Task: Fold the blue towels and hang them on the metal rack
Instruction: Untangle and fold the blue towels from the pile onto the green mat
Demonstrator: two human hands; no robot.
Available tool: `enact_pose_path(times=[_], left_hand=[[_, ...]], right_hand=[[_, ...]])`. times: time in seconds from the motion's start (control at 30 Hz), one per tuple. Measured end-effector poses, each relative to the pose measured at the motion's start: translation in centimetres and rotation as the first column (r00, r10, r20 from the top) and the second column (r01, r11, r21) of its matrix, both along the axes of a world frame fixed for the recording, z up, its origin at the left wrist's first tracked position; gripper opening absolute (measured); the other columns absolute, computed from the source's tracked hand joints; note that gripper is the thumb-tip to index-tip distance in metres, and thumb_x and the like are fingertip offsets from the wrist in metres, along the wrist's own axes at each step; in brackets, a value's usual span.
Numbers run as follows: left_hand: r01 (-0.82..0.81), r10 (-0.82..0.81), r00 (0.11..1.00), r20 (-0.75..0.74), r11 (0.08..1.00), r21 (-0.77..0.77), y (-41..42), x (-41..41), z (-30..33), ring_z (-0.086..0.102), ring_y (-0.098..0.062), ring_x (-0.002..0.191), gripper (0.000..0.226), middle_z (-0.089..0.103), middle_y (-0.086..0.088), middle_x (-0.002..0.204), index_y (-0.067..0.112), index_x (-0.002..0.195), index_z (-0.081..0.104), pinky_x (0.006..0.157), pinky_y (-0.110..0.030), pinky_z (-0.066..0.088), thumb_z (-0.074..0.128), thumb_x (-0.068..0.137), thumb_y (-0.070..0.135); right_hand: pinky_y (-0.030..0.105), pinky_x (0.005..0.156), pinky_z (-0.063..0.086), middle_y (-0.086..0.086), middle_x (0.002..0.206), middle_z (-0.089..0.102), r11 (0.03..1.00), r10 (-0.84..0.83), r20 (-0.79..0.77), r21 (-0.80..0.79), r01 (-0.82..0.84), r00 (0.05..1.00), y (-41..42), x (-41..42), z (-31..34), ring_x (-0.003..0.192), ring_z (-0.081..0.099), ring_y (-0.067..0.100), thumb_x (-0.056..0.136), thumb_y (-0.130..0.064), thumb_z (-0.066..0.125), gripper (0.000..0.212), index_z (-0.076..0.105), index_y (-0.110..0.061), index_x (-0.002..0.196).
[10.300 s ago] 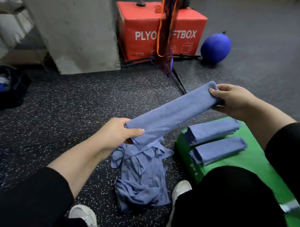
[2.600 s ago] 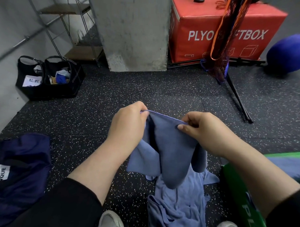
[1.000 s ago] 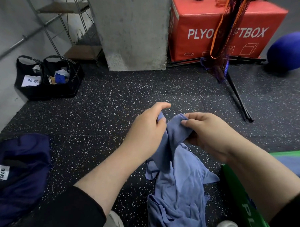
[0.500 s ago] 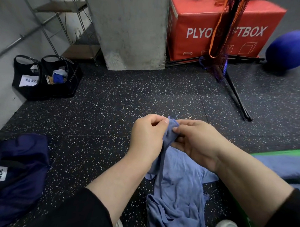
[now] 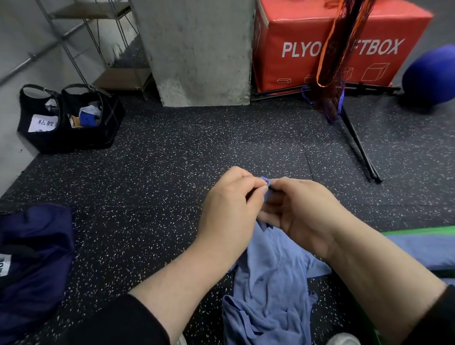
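**Hands meet at the towel's top edge**

While both hands close in on one spot, the whole story sits at the pinch. The left hand [image 5: 229, 206] has thumb and fingers nipped together on a small blue tip of the towel [image 5: 272, 272], and the right hand [image 5: 301, 213] curls round the same cloth just beside it, knuckles almost touching. Only a nub of fabric peeks out between them; whether that nub is a true corner or a bunched edge is hard to tell from here.

From that shared grip the towel hangs straight down and toward the person, long axis running top to bottom, its lower part crumpled on the speckled floor [image 5: 169, 170] between two white shoes. Neither hand is nearer: both sit at the top end, so the coming move looks like a spread, hands drawing apart sideways to open the edge.

Against the picture from two and a half seconds back, the hands have drawn together; then they held the edge stretched open with cloth showing between them. A folded towel [image 5: 425, 249] lies on the green box [image 5: 423, 229] at right. The rack cannot be picked out with certainty.
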State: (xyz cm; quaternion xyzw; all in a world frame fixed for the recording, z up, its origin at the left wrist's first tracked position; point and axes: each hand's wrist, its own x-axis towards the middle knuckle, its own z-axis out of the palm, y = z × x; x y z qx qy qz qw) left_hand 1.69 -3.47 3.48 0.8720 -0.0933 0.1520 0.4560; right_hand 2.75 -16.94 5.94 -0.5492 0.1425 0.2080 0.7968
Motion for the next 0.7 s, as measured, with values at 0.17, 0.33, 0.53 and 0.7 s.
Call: enact_pose_path(times=[0.17,0.33,0.53,0.7], left_hand=[[0.112,-0.115,0.993,0.015,0.983,0.143,-0.1,0.0,0.2,0.065,-0.01,0.098,0.021,0.07,0.009,0.104,0.015,0.095,0.081,0.09,-0.029,0.051,0.061,0.091,0.021],[0.058,-0.051,0.995,-0.087,0.995,0.083,1.0,0.5,1.0,0.066,-0.022,0.077,0.035,0.071,-0.006,0.076,0.008,0.074,0.072,0.072,-0.042,0.053,0.051,0.086,0.034],[0.363,-0.335,0.884,-0.327,0.931,0.028,2.8,1.7,1.9,0.045,0.007,0.13,0.064,0.049,0.02,0.145,0.038,0.148,0.046,0.107,-0.012,0.035,0.074,0.091,0.026],[0.384,-0.36,0.844,-0.398,0.923,-0.02,2.4,1.6,1.3,0.068,-0.009,0.101,0.027,0.074,0.011,0.105,0.031,0.114,0.067,0.095,-0.04,0.054,0.073,0.09,0.022]], right_hand=[[0.025,0.058,0.057,0.011,0.073,0.06,0.999,-0.015,0.029,0.035,0.014,0.999,-0.6,0.2,-0.3,0.063,0.061,0.018,0.102,-0.015,0.052,0.022,0.068,-0.002,0.093],[0.038,0.064,0.056,0.015,0.076,0.065,0.917,0.04,0.191,-0.397,0.041,0.981,-1.7,1.0,-0.7,0.069,0.059,0.022,0.096,-0.006,0.051,0.024,0.069,-0.012,0.081],[0.036,0.064,0.046,0.013,0.074,0.07,0.701,0.405,0.316,-0.71,-0.07,0.858,-2.1,0.4,1.4,0.065,0.055,0.012,0.091,-0.007,0.053,0.024,0.073,-0.017,0.084],[0.043,0.072,0.055,0.01,0.076,0.072,0.556,0.497,0.339,-0.831,0.007,0.799,-2.8,0.2,2.1,0.069,0.065,0.024,0.09,-0.011,0.052,0.024,0.071,-0.019,0.081]])
